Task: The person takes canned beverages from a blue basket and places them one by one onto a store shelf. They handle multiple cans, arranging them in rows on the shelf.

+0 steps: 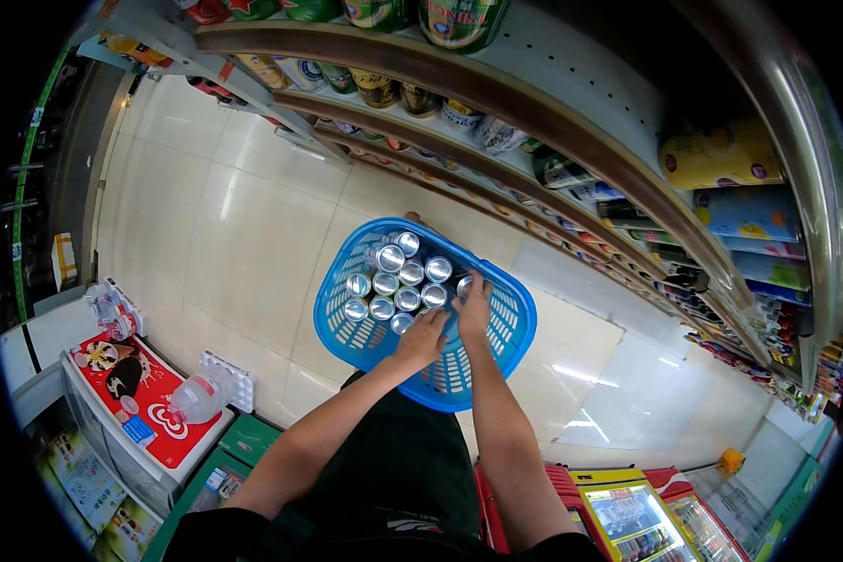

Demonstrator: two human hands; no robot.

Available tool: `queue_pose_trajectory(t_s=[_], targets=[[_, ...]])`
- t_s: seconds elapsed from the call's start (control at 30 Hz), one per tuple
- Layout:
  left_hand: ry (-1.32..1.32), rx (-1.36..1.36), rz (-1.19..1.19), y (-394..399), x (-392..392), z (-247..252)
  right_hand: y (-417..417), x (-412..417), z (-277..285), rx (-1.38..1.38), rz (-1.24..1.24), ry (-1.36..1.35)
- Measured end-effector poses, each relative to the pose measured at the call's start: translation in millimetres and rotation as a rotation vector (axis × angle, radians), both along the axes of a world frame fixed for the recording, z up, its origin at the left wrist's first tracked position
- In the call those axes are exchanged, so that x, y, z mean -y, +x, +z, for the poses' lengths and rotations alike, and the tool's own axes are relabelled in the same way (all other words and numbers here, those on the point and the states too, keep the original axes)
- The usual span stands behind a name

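A blue plastic basket (513,330) with slotted walls is in front of me. Inside it several drink cans (386,283) stand upright, closely packed towards the left, their silvery ends facing up. My right hand (473,309) reaches in at the right and has its fingers around one can (464,286), set apart from the group. Beside it, my left hand (421,341) is over the near edge of the group, palm down. Its fingertips are close to the nearest cans; whether they grip one is hidden.
Store shelves (393,53) with several rows of cans run along the far and right side. On the left, a large clear plastic bottle (200,399) lies on a red-topped freezer (147,393). Lit display coolers (629,520) stand behind at lower right. Pale tiles (253,218) cover the floor.
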State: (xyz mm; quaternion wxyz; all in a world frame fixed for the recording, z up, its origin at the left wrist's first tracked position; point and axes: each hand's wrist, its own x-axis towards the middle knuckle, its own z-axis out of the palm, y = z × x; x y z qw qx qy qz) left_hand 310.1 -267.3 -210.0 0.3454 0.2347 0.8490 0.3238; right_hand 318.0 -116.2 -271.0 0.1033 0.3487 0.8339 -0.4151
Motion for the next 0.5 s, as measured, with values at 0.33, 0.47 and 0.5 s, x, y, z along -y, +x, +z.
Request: queue_pose_trajectory(t_s=[0.33,0.47,0.5], targets=[[0.246,0.181,0.178,-21,-4,55,62,-7,115,-0.315,-0.166,0.070],[0.452,0.183,0.151,-36,-9,106,61,-9,165,-0.337,-0.287,-0.197],[0.509,0.181,0.150,-35,-9,105,60,-9,176,-0.388,-0.253,-0.172]])
